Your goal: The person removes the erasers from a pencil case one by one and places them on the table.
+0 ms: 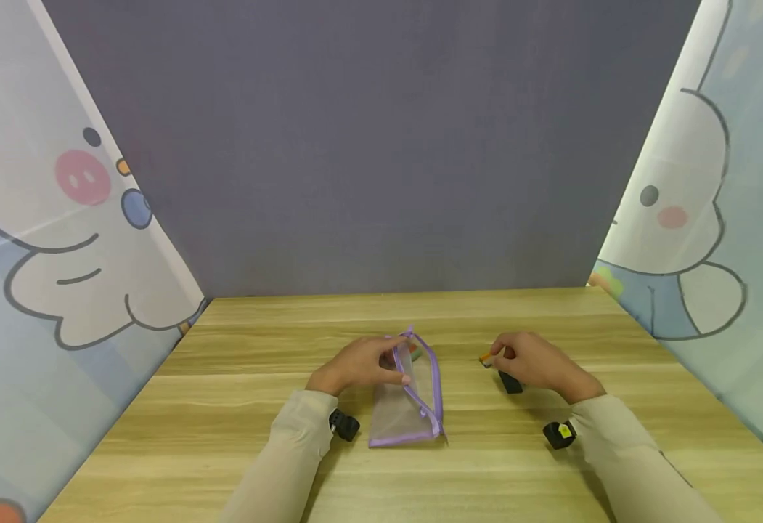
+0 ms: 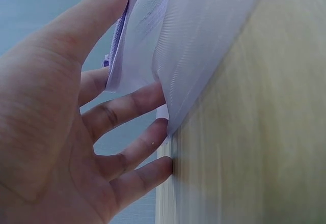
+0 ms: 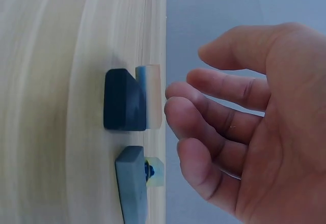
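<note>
My left hand (image 1: 358, 362) holds a see-through mesh zip bag (image 1: 399, 415) with purple edging at its mouth. In the left wrist view the thumb lies on the purple zipper edge (image 2: 120, 48), and fingertips touch the mesh. Something orange and green (image 1: 415, 353) shows inside the bag. My right hand (image 1: 538, 361) is over the table to the right, fingers loosely bent and nothing between them. Close by its fingertips sit a black block (image 3: 124, 101) and a pale orange and blue piece (image 3: 150, 96). A dark grey block (image 3: 131, 183) lies nearer the wrist.
A small pale piece with yellow and blue (image 3: 156, 171) shows behind the grey block. The wood-grain table (image 1: 276, 319) meets a dark grey panel (image 1: 381, 160) at the back. Cartoon-printed sheets (image 1: 35, 290) stand at both sides.
</note>
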`<state>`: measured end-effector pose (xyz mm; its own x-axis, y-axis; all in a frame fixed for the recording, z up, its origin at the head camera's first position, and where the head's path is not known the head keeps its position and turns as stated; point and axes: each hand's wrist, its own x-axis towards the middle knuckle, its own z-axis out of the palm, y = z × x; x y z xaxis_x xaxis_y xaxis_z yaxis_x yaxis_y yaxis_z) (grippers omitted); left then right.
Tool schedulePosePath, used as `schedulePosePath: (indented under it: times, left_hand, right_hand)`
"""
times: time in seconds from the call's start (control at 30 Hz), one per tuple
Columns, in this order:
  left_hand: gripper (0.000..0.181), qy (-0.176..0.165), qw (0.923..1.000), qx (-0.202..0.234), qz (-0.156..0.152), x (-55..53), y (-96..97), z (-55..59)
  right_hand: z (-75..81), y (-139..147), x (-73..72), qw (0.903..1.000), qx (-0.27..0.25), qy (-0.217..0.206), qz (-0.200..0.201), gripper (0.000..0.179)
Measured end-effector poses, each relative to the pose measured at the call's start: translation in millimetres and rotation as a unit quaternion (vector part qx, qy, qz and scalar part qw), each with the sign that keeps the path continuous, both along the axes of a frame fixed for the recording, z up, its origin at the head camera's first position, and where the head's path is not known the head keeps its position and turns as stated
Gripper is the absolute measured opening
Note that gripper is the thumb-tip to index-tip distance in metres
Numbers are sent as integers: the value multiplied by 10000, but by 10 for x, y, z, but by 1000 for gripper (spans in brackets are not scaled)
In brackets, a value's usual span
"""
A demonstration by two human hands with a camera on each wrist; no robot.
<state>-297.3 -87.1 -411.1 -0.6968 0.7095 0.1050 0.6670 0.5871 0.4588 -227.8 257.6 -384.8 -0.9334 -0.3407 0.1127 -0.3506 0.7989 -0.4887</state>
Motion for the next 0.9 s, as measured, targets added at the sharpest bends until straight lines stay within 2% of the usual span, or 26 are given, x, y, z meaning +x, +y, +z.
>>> schedulePosePath:
  times: [0.27,0.5,0.9]
  left_hand:
    - [84,20,10000,-48,83,27,-13,-2]
    - [86,-70,9999,-5,135,52,5,21]
    - [86,30,9999,-59,144,-15,54,35]
  right_hand:
    - [-12,-106,-24,9998,113,145,-5,17]
    - [-10,-191,-88,9999,1,37,128,19]
    - [61,-253,-257,9997,-86,-56,208,20]
